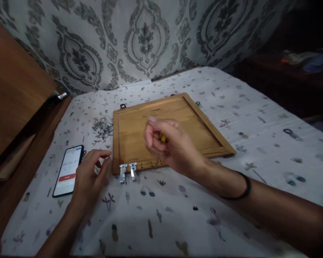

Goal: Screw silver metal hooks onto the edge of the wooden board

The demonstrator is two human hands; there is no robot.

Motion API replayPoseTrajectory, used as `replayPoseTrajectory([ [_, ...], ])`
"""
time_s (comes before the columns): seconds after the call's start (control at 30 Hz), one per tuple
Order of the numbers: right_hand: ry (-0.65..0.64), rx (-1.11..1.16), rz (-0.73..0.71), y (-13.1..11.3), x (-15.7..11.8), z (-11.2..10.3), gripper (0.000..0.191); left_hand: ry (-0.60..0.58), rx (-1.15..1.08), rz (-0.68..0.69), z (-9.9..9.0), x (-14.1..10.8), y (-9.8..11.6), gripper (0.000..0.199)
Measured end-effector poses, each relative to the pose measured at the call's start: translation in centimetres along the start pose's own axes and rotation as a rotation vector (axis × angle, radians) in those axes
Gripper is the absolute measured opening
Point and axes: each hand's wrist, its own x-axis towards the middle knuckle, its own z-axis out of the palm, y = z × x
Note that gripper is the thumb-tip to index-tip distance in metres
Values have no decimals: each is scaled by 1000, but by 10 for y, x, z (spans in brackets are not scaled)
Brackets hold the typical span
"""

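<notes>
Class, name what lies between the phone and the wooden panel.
In the head view, the left hand lies between the phone and the wooden panel.

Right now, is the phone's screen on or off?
On: the phone glows white, with digits and a red bar showing.

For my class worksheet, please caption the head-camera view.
Right hand holding a yellow tool over a wooden panel, two metal clips at its edge; left hand near a phone.

"What do we see behind the printed cloth (177,222)?"
"A pale wall (146,39), patterned with grey medallions and leaves."
"And left of the cloth?"
"Brown wooden furniture (13,79). Right of the cloth, we find dim light and a dark reddish surface (269,73) in shadow."
</notes>
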Motion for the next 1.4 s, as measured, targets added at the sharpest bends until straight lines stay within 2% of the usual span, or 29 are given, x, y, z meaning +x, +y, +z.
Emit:
replayPoseTrajectory([
  [0.1, 108, -35, 76, 0, -9, -10, 38, -18, 84, 14, -2, 23, -20, 20],
  [0.23, 149, -31, 49, 1, -17, -20, 39, 15, 191, 8, 7, 52, -41, 22],
  [0.33, 170, 11, 26, 2, -23, -24, 39, 27, 222, 0, 16, 65, -51, 23],
  [0.63, 157, 8, -20, 5, -31, -28, 42, 5, 194, -55, 34, 73, -58, 12],
  [0.87, 134, 33, -34, 6, -35, -30, 43, 99, -56, -151, 33, 74, -56, 8],
  [1.0, 99, 1, -61, 8, -38, -31, 44, 154, -337, -212, 19, 72, -42, 14],
  [1.13, 99, -137, -63, 9, -41, -29, 45, 167, -611, -238, 7, 60, -12, 25],
  [1.27, 74, -378, -102, 4, -43, -20, 43, 118, -788, -263, 7, 42, 17, 26],
  [1.4, -10, -576, -152, -2, -46, -7, 34, 83, -857, -267, 10, 26, 38, 22],
])
